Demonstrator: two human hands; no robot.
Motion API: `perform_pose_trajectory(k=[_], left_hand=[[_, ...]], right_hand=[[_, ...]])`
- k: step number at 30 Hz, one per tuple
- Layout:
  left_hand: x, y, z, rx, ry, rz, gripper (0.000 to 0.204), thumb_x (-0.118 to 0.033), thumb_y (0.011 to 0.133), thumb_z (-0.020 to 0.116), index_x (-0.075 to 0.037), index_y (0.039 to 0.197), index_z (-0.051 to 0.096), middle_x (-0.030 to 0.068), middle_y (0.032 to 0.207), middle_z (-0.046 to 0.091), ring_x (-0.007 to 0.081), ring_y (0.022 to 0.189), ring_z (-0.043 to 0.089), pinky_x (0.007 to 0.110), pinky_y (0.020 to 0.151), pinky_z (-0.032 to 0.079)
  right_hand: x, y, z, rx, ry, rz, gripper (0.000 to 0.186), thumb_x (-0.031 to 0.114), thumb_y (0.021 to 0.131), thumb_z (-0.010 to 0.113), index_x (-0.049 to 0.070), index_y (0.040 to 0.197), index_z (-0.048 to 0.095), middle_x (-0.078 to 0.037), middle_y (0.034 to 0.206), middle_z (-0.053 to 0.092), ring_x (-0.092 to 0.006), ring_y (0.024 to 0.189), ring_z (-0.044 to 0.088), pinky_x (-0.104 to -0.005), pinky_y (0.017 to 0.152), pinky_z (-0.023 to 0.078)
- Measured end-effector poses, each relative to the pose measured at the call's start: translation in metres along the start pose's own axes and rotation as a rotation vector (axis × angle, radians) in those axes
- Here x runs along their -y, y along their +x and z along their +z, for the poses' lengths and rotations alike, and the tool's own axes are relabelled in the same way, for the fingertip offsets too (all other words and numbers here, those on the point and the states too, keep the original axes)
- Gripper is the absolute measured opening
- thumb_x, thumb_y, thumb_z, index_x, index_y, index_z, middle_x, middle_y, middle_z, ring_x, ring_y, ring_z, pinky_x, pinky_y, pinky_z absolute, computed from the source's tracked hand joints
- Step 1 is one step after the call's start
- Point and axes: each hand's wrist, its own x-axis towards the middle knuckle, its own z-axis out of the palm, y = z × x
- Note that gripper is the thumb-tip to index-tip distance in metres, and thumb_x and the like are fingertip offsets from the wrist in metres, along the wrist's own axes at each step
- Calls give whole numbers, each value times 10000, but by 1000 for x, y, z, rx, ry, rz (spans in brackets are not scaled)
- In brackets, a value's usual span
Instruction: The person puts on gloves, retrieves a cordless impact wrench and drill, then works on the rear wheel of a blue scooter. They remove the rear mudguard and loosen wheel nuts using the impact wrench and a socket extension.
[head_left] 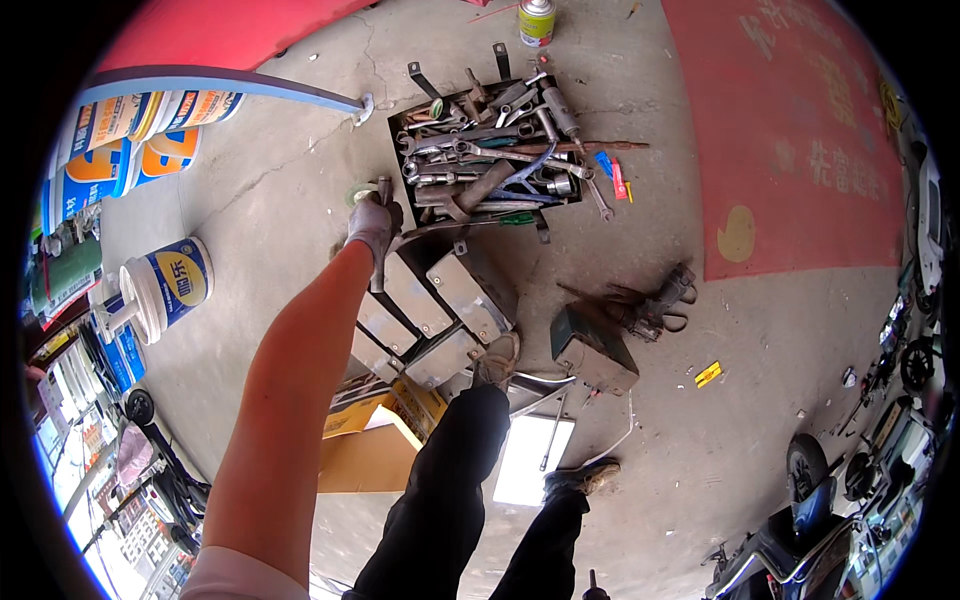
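From the lower left of the frame, the left arm (275,430) is stretched nearly straight upward, slanted slightly right. At its end, left of upper centre, the gloved left hand (374,224) is closed around a dark metal tool (378,272), which is held roughly upright in the frame, one end shown above the fist and the other below. Pale-faced blocks (465,295) are grouped at the hand's lower right. Beyond, at upper centre, a black tray (393,130) is heaped with wrenches (525,155). The right hand cannot be seen.
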Motion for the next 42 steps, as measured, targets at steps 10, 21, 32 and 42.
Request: perform_pose_trajectory(k=[10, 21, 32, 42], left_hand=[[-3, 88, 50, 254, 350, 464, 521, -32, 773, 712, -94, 1273, 579, 71, 1011, 675, 209, 900, 646, 337, 765, 511], [-47, 73, 43, 210, 843, 579, 422, -53, 766, 627, -67, 1188, 617, 131, 1000, 677, 236, 898, 643, 381, 744, 501], [-31, 85, 34, 302, 924, 621, 537, -68, 793, 677, -126, 1308, 537, 163, 983, 673, 279, 809, 666, 374, 712, 517], [-80, 36, 12, 405, 511, -123, 180, -122, 828, 657, -110, 976, 556, 69, 691, 603, 179, 563, 542, 373, 494, 422]], right_hand=[[80, 26, -101, 38, 642, 364, 427, 408, 958, 558, 50, 1190, 572, -156, 978, 655, -257, 925, 639, -396, 776, 509], [116, 53, -133, 113, 618, 482, 437, 379, 938, 612, 60, 1231, 556, -135, 1060, 642, -257, 982, 626, -382, 798, 504], [109, 45, -113, 153, 679, 529, 480, 440, 941, 582, 69, 1243, 547, -137, 1066, 638, -253, 1008, 618, -371, 819, 499], [88, 2, -58, 124, 775, 523, 522, 495, 943, 554, 77, 1255, 540, -138, 1072, 634, -250, 1031, 612, -361, 837, 495]])
